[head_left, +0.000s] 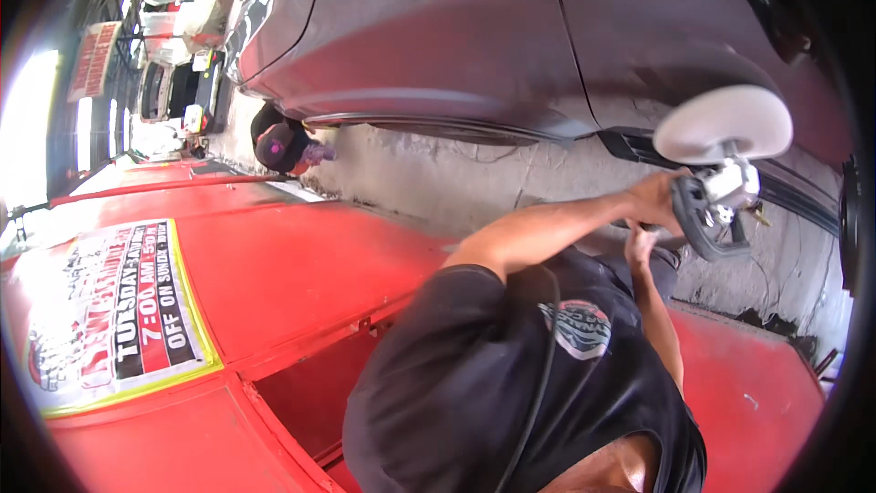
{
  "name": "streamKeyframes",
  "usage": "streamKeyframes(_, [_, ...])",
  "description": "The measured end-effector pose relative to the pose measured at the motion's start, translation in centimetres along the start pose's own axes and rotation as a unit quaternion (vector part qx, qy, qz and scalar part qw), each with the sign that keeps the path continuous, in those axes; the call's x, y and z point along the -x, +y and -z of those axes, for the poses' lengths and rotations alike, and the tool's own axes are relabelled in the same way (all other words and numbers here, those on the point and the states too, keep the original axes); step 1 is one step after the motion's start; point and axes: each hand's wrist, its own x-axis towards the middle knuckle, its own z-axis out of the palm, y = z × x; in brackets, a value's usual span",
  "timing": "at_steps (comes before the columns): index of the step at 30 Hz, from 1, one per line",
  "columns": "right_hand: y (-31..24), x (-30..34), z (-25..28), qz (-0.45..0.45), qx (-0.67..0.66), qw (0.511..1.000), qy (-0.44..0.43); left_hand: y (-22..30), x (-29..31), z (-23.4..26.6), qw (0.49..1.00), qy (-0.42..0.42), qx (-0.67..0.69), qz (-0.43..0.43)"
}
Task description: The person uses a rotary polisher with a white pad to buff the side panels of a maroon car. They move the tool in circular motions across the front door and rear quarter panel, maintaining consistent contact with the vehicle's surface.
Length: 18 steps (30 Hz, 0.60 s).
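A polisher with a round white pad (721, 125), a silver metal head (730, 184) and a black loop handle (701, 233) is held up at the right, beside the dark grey car (447, 36). My left hand (655, 199) is closed on the polisher next to the loop handle. Just below it, my right hand (641, 242) is closed round the tool's rear part, which my left forearm and hand mostly hide. The pad faces the car's lower side; I cannot tell whether it touches the paint. A dark cord (545, 356) runs over my black shirt.
A person in a dark cap (276, 146) crouches by the car further left, with a purple-gloved hand (318, 154). Red metal panels (301, 265) stand close on my left side, bearing a yellow-edged sign (196, 310). Grey concrete floor (411, 169) lies between panels and car.
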Motion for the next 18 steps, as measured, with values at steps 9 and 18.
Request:
streamKeyframes(9, [5.4,2.4,-15.9,-0.037,-0.027,0.988,-0.147,-3.2,13.3,11.3,0.957,-0.094,-0.229,0.152])
streamKeyframes(18, [3.3,1.3,-7.8,-0.069,0.012,0.994,-0.089,-4.8,0.2,3.2,0.965,-0.114,-0.184,0.15])
